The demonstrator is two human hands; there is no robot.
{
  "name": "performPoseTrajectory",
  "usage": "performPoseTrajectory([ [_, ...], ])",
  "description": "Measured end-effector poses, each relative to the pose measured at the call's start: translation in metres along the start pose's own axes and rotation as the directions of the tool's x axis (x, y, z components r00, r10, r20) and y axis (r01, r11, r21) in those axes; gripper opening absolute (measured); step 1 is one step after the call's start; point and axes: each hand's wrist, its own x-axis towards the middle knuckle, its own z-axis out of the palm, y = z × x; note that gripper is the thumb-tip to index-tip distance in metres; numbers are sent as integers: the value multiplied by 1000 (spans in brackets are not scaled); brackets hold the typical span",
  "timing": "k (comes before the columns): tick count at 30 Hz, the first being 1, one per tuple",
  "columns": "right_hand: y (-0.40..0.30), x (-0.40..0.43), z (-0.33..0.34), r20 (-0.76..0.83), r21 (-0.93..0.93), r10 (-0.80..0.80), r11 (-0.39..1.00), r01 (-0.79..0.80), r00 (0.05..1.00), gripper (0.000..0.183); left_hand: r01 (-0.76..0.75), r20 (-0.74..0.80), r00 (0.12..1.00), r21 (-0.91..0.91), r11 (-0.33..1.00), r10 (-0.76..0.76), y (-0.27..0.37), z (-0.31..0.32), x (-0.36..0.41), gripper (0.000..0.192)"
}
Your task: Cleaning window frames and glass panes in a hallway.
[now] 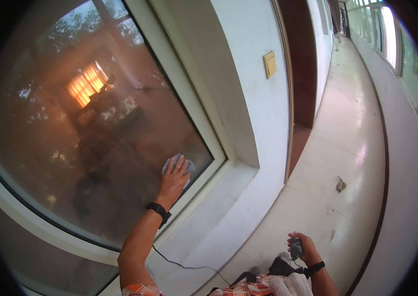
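My left hand (175, 180) presses a crumpled grey-blue cloth (190, 165) flat against the window pane (131, 148), close to the pane's lower right corner. The fingers lie spread over the cloth, and a black band circles the wrist. Low in the view, away from the glass, my right hand (304, 247) has its fingers curled around a dark grey, fuzzy bundle (296, 248); its exact kind cannot be told. A whitish towel-like cloth (286, 285) hangs at my front over an orange checked shirt.
The white window sill (209, 199) runs below the frame. A black cable (190, 266) crosses it towards my body. A light switch (269, 65) is on the wall beside a doorway (299, 74). A dry brown scrap (340, 184) lies on the tiled corridor floor (346, 148).
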Motion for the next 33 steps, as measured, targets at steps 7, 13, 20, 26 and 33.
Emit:
performPoseTrajectory([
  [7, -50, 23, -38, 11, 22, -26, 999, 26, 1000, 34, 369, -353, 899, 291, 883, -259, -107, -162, 107, 38],
  [13, -104, 53, -47, 61, 57, -69, 996, 66, 996, 35, 709, -673, 677, 489, 508, -298, -239, -315, 175, 57],
  [20, -114, 73, -74, 73, 83, 41, 995, -47, 996, 35, 647, -713, 618, 223, 729, -331, -171, -225, 192, 55],
  [26, -114, 85, -78, 111, 26, 118, 992, -122, 987, 33, 481, -341, 862, 316, 817, -375, -24, -63, 143, 40],
  [33, -124, 96, -85, 114, -54, 176, 984, -171, 978, 32, 218, -24, 976, 154, 964, -217, 8, -24, 93, 32],
])
